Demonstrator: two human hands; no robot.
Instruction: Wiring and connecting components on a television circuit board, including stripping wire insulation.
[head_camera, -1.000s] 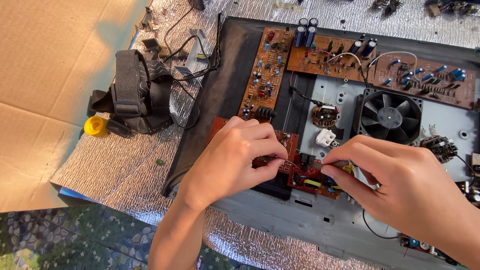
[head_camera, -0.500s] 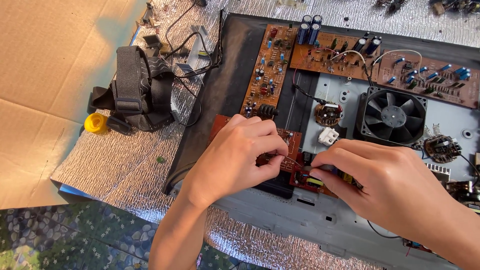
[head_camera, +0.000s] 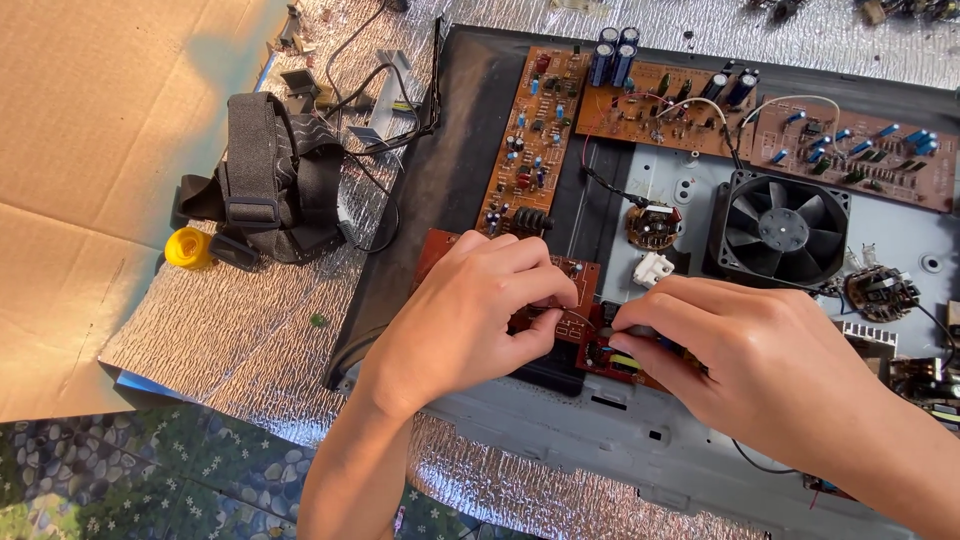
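At the near edge of the opened metal chassis (head_camera: 640, 420), I have both hands on a small reddish-brown circuit board (head_camera: 440, 245) that sits over the dark panel. My left hand (head_camera: 470, 310) lies across the board, fingers curled down and thumb tucked under, its grip closed on the board's edge so the board stays steady while I work on it. My right hand (head_camera: 760, 350) comes in from the right with the wrist low and the fingers bunched into a tight pinch, its grip closed on a small part at the board's right end; my fingers hide exactly what that part is. The two sets of fingertips nearly meet in the middle, which keeps the work braced between them.

Beyond my hands, a long brown board (head_camera: 530, 140) runs away from me, and two more boards lie across the far side. A black cooling fan (head_camera: 780, 228) sits in the chassis to the right, near a white connector (head_camera: 655, 268). The whole thing rests on silver foil sheeting (head_camera: 230, 330) spread over the worktop. A black strap bundle (head_camera: 270, 180) and a yellow cap (head_camera: 187, 247) lie well off to the left, out of my way.
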